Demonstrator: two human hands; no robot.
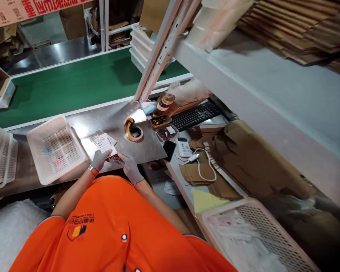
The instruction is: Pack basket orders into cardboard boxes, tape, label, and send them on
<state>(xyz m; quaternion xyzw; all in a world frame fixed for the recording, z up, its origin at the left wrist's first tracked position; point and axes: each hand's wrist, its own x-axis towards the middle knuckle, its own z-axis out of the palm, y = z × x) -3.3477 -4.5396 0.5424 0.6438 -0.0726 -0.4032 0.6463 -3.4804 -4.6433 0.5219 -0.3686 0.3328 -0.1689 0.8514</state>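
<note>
A white printed label (106, 142) with a barcode is pinched at its lower edge by my left hand (99, 159), which wears a grey glove. My right hand (129, 167), gloved too, is close beside it with fingers drawn together at the label's lower right corner. What lies between those fingers is too small and dark to make out. Under the label, a flat clear packet (95, 136) rests on the metal table (121, 130). Beyond my right hand sits a yellow-and-black tape dispenser (134, 130) with a roll of tape.
Left of my hands stands a white plastic basket (35, 145) with small items inside. A green conveyor belt (73, 81) runs behind the table. To the right are a keyboard (197, 114), a bottle (166, 104), a white device (183, 146) and an overhanging shelf (257, 105).
</note>
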